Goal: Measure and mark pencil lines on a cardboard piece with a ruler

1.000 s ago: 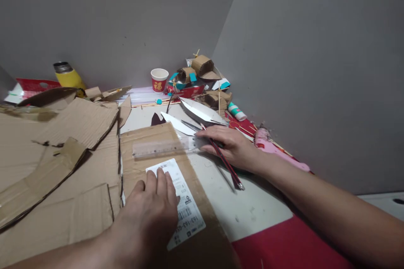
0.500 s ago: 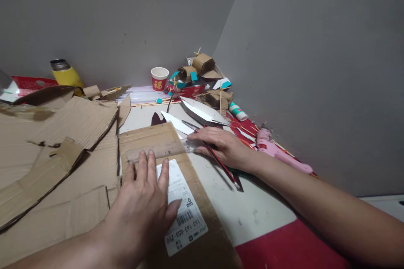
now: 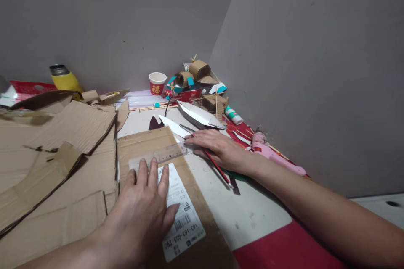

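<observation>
Ruler (image 3: 160, 154) now tilted; label (image 3: 181, 214) "163-163-655-290".

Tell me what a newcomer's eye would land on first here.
First, the two hands in the middle: the left hand lies flat on a cardboard sheet with a white shipping label, fingertips at a clear ruler; the right hand is on the ruler's far end with a red pencil. Behind, a red paper cup and a yellow flask stand by the wall.
</observation>
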`<state>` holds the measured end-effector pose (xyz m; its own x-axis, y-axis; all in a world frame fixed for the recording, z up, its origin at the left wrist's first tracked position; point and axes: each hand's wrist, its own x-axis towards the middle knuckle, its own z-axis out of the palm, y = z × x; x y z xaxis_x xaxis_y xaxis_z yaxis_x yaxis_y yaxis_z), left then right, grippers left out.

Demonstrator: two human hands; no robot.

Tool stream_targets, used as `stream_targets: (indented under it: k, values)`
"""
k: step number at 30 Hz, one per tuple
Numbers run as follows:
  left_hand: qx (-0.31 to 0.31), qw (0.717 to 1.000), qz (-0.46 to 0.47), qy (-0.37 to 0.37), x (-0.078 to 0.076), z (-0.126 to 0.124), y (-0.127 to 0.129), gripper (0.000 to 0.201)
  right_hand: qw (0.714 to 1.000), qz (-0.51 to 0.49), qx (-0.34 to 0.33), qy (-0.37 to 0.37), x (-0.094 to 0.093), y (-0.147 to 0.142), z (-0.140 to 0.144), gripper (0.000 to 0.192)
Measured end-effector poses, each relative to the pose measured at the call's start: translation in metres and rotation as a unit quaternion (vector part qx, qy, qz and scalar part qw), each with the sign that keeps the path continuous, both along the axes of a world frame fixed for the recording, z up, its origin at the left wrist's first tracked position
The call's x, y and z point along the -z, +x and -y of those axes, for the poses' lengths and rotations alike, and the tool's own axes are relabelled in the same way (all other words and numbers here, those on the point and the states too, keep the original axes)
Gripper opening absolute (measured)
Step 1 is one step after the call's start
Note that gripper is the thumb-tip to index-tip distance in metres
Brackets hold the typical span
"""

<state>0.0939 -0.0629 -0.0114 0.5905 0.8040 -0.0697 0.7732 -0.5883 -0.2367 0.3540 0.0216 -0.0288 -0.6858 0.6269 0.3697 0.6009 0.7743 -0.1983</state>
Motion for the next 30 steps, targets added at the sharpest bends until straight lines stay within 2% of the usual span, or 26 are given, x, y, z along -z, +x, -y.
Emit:
stream_targets:
  k: [16, 30]
  values:
    - [0.006, 0.999, 0.032, 0.005, 0.0051, 0.0022, -0.0022, 0.064, 1.000, -0.013, -0.022, -0.006, 0.0002, -0.0014, 0.0011, 0.030]
    - [-0.002, 1.000, -0.001, -0.004, 0.0003, -0.0004, 0.0020, 0.065, 1.000, -0.005, -0.014, -0.011, 0.0002, -0.0020, 0.0016, 0.029]
